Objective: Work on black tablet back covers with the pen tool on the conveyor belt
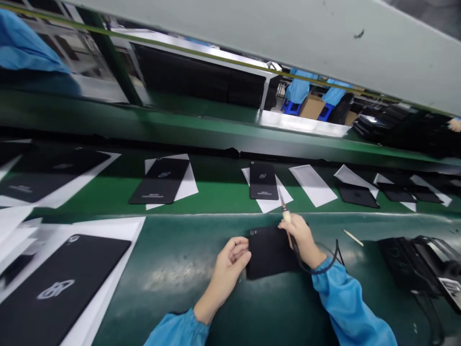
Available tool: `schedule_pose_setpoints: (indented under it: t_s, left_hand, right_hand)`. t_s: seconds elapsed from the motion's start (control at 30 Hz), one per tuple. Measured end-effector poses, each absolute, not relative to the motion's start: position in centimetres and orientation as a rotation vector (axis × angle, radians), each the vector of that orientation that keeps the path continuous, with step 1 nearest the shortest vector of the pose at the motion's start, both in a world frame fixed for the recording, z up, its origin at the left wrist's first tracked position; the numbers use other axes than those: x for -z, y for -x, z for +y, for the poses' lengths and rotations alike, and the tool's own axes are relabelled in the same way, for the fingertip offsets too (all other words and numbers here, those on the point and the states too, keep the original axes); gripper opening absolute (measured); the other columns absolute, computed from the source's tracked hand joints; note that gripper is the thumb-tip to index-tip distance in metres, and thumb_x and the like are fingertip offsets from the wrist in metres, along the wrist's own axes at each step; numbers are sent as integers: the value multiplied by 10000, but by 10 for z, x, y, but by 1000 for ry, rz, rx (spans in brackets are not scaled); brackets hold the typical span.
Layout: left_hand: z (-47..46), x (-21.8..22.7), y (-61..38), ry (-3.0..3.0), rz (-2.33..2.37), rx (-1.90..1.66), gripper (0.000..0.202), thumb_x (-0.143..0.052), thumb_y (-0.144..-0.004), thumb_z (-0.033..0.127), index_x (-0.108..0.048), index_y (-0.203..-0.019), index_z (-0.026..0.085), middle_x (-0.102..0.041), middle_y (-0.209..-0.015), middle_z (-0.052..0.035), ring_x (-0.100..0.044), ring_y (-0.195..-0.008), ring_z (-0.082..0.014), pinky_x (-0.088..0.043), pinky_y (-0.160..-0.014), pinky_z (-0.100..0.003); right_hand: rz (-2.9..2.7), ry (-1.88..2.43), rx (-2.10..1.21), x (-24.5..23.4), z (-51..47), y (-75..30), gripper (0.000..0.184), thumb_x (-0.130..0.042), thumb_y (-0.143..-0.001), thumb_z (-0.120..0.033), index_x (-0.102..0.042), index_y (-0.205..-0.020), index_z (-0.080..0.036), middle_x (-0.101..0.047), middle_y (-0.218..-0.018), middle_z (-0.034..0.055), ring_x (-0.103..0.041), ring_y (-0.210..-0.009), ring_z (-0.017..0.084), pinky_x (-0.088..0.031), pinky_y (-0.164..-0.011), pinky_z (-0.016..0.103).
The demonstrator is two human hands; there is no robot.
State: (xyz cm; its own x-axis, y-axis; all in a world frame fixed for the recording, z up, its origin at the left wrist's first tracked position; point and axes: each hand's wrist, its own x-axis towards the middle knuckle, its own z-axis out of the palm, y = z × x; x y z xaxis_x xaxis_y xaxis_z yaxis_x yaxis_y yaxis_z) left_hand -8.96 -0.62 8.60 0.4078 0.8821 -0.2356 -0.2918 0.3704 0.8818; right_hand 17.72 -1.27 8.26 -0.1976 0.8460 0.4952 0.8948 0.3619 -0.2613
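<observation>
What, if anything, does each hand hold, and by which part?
The right hand holds a corded, pen-like tool by its handle. The left hand is at the left edge of the black panel; whether it grips cannot be told.

Background: cardboard box (311, 106) is standing between two blue stools (291, 108). Nearer, a yellowish strip (201, 54) is running beneath the pale overhead panel (288, 33).

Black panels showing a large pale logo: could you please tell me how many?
4: a first panel at lower left; in the row beyond, left to right, a second panel, a third panel and a fourth panel near centre. Others may be hidden.
</observation>
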Motion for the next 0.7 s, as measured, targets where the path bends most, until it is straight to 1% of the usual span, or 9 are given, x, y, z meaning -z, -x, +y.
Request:
schedule_pose_setpoints:
  t_s: [0.07,0.17,0.23,0.3,0.4,0.5,0.57,0.63,0.7]
  left_hand:
    - [-5,-83,89,-871,835,-876,367,-807,-768,412,-622,-1004,199,-770,-1075,-123,-718,-1037,-261,-527,-936,-368]
    - [-4,-76,88,-893,842,-875,374,-811,-757,434,-635,-985,196,-766,-1105,-151,-719,-1045,-282,-531,-943,-402]
    - [-3,-72,87,-908,839,-890,387,-818,-741,455,-645,-965,191,-769,-1086,-158,-728,-1010,-285,-543,-917,-409]
    - [-3,-68,86,-906,832,-902,398,-819,-736,471,-648,-959,189,-770,-1079,-161,-730,-995,-283,-550,-900,-406]
    - [-2,-65,87,-898,827,-901,403,-817,-737,479,-653,-962,188,-767,-1087,-163,-728,-995,-280,-553,-893,-401]
    - [-2,-60,88,-898,822,-909,406,-811,-740,497,-656,-958,191,-768,-1077,-159,-731,-977,-278,-558,-876,-397]
    - [-2,-55,88,-902,821,-922,406,-808,-742,504,-656,-957,194,-766,-1074,-154,-731,-966,-273,-559,-868,-393]
    - [-3,-52,88,-899,826,-933,409,-811,-737,511,-655,-947,197,-767,-1061,-147,-732,-948,-265,-558,-857,-385]
    - [-4,-50,87,-896,829,-936,419,-818,-724,521,-651,-934,199,-770,-1041,-142,-733,-929,-258,-557,-842,-374]
  right_hand:
    - [-2001,1596,218,-89,-7,-212,265,-470,-967,-204,-721,-1015,-272,-668,-982,46,-626,-979,218,-519,-867,352]
    - [-1862,1713,336,-109,12,-270,282,-439,-951,-218,-717,-1000,-228,-624,-908,68,-597,-890,230,-494,-820,356]
    - [-1747,1779,414,-122,31,-299,285,-427,-947,-233,-705,-993,-193,-607,-898,92,-573,-893,252,-472,-836,385]
    - [-1647,1815,474,-131,50,-309,288,-420,-956,-255,-684,-1017,-159,-610,-952,133,-558,-955,286,-447,-895,435]
    - [-1597,1823,488,-127,73,-287,280,-446,-973,-304,-646,-1086,-145,-617,-1077,174,-544,-1069,311,-424,-970,459]
    - [-1675,1810,407,-105,88,-236,251,-471,-986,-341,-624,-1115,-189,-628,-1160,146,-564,-1112,277,-447,-977,400]
    - [-1741,1811,336,-87,97,-200,256,-524,-972,-381,-599,-1147,-211,-628,-1190,128,-575,-1115,267,-455,-970,391]
    - [-1785,1825,275,-72,105,-171,307,-595,-935,-442,-577,-1151,-225,-623,-1210,126,-567,-1135,288,-439,-981,439]
    - [-1793,1848,230,-62,113,-151,365,-646,-892,-498,-564,-1123,-227,-602,-1255,143,-540,-1180,326,-424,-971,498]
